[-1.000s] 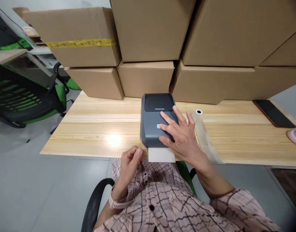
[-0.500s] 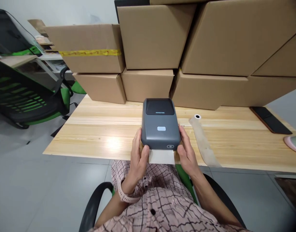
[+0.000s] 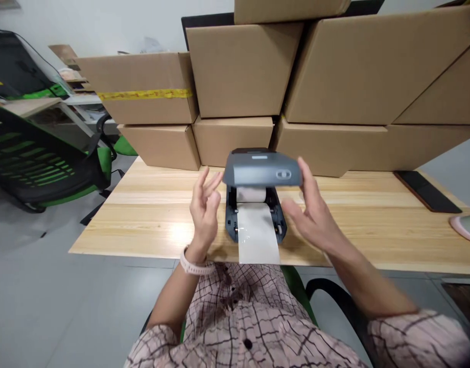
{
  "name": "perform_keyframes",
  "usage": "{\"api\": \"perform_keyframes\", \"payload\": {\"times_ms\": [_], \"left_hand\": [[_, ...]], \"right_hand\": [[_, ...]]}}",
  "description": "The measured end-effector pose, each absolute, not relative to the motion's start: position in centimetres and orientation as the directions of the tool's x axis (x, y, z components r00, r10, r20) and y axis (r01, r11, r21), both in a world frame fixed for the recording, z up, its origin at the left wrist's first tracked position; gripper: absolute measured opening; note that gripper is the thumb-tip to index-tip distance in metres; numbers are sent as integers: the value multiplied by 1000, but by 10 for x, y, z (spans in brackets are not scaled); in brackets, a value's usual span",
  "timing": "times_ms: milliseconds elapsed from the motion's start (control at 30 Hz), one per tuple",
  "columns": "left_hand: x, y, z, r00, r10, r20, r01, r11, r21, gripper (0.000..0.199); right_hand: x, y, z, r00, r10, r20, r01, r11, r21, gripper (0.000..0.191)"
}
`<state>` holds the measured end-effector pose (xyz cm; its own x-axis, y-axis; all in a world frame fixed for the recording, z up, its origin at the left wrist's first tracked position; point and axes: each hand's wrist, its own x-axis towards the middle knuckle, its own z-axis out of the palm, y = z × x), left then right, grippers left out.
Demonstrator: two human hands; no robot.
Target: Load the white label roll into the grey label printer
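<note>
A dark grey label printer [image 3: 232, 225] stands on the table with its lid [image 3: 261, 171] raised and tilted back. Inside lies a roll of white labels [image 3: 251, 194], and its label strip [image 3: 258, 232] runs forward over the front of the printer to the table's edge. My left hand [image 3: 205, 212] is open beside the printer, fingers spread and just off the lid's left side. My right hand [image 3: 313, 214] has its fingertips at the lid's right corner; its fingers are stretched and the thumb stands apart below the lid.
Stacked cardboard boxes [image 3: 242, 71] line the back of the wooden table [image 3: 143, 214]. A dark phone [image 3: 426, 190] lies at the right, near a green and pink item [image 3: 468, 227]. An office chair [image 3: 39, 158] stands on the left.
The printer's lid has gone from closed to raised, showing the label roll inside. My left hand has come off the printer's side; my right hand has moved up with the lid.
</note>
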<state>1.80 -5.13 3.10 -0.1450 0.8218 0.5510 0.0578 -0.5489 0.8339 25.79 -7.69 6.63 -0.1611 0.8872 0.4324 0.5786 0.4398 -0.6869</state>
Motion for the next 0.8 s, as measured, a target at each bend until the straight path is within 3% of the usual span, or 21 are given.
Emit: {"api": "perform_keyframes", "payload": {"times_ms": [100, 233, 367, 533, 633, 700, 800], "left_hand": [[8, -7, 30, -28, 901, 432, 1, -432, 902, 67], [3, 10, 13, 255, 960, 116, -17, -115, 993, 91], [6, 1, 2, 324, 945, 49, 11, -55, 998, 116], [8, 0, 3, 232, 970, 78, 185, -123, 975, 99], [7, -3, 10, 130, 990, 59, 412, -108, 905, 81], [7, -7, 15, 111, 994, 8, 486, -61, 872, 76], [8, -9, 18, 130, 991, -34, 492, -35, 870, 75]], "right_hand": [[254, -31, 95, -162, 824, 542, 604, 517, -606, 92], [246, 27, 113, -137, 789, 599, 621, 539, -569, 99], [247, 77, 119, -136, 780, 610, 638, 540, -549, 102], [252, 109, 125, -136, 805, 577, 698, 491, -521, 95], [248, 87, 132, -139, 719, 681, 748, 527, -404, 85], [243, 62, 133, -231, 673, 702, 740, 590, -322, 76], [235, 35, 123, -543, 712, 444, 660, 689, -298, 73]]}}
